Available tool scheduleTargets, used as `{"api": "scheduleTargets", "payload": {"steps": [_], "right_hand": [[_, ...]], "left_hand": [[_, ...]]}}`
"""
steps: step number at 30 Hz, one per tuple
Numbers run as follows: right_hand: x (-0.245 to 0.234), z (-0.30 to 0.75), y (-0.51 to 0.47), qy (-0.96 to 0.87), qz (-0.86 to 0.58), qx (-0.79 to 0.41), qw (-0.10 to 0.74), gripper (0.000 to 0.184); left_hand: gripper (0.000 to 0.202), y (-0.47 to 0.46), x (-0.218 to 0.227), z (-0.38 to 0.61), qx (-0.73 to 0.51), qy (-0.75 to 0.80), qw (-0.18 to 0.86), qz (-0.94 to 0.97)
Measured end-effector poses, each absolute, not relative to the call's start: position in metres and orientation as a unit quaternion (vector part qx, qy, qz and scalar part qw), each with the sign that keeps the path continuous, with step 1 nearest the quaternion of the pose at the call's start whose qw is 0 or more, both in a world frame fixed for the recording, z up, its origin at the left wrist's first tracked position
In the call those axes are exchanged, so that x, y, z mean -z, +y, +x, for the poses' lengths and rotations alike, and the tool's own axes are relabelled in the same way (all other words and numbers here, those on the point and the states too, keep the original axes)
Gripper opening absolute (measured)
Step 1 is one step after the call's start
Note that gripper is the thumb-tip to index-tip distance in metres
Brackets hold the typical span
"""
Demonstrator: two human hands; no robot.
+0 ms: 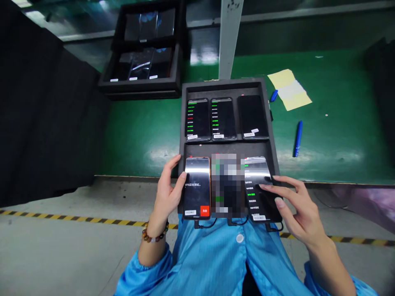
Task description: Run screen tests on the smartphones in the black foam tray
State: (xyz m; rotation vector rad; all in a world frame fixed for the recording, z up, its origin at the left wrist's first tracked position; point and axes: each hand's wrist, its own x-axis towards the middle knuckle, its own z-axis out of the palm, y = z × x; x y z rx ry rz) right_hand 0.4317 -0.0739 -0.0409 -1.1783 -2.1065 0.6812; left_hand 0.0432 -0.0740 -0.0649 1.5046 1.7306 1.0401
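A black foam tray (pixel 228 149) bears two rows of smartphones and overhangs the bench's front edge. My left hand (pixel 169 191) grips its left wall, thumb beside the front-left smartphone (pixel 197 195), which shows a red square on a dark screen. The front-middle smartphone (pixel 227 187) is blurred out. Over the front-right smartphone (pixel 262 201), which lists white and green lines, my right hand (pixel 300 207) has its fingers apart, one fingertip at the screen. Short black cables (pixel 206 225) sit at the lower ends of the front phones. Behind lie two lit phones (pixel 197 119) and a dark-screened phone (pixel 253 117).
Stacked black trays (pixel 140 88) with more phones stand at the back left. On the green bench to the right lie a blue pen (pixel 298 139), its cap (pixel 274 95) and yellow paper (pixel 282 78). A grey post (pixel 228 45) rises behind the tray; dark cloth (pixel 46 102) hangs at left.
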Motion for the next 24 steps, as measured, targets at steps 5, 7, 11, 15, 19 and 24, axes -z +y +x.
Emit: {"api": "scheduleTargets", "payload": {"steps": [5, 7, 11, 15, 19, 24], "right_hand": [[0.0427, 0.4305, -0.0721, -0.795, -0.449, -0.264, 0.310, 0.041], [0.0431, 0.4309, -0.0719, -0.794, -0.451, -0.265, 0.310, 0.041], [0.0428, 0.4317, -0.0726, -0.796, -0.450, -0.261, 0.309, 0.041], [0.0421, 0.4307, -0.0733, -0.799, -0.446, -0.268, 0.302, 0.041], [0.0419, 0.4306, -0.0737, -0.800, -0.442, -0.272, 0.300, 0.040], [0.0421, 0.4319, -0.0748, -0.801, -0.444, -0.270, 0.298, 0.041]], "left_hand": [[0.054, -0.0775, 0.0613, 0.0436, -0.385, 0.653, 0.320, 0.568], [0.053, -0.0774, 0.0613, 0.0435, -0.384, 0.654, 0.315, 0.570], [0.052, -0.0758, 0.0624, 0.0424, -0.378, 0.653, 0.304, 0.582], [0.051, -0.0737, 0.0625, 0.0421, -0.377, 0.648, 0.299, 0.590], [0.051, -0.0720, 0.0621, 0.0427, -0.376, 0.647, 0.298, 0.592], [0.051, -0.0716, 0.0599, 0.0417, -0.372, 0.648, 0.303, 0.592]]}}
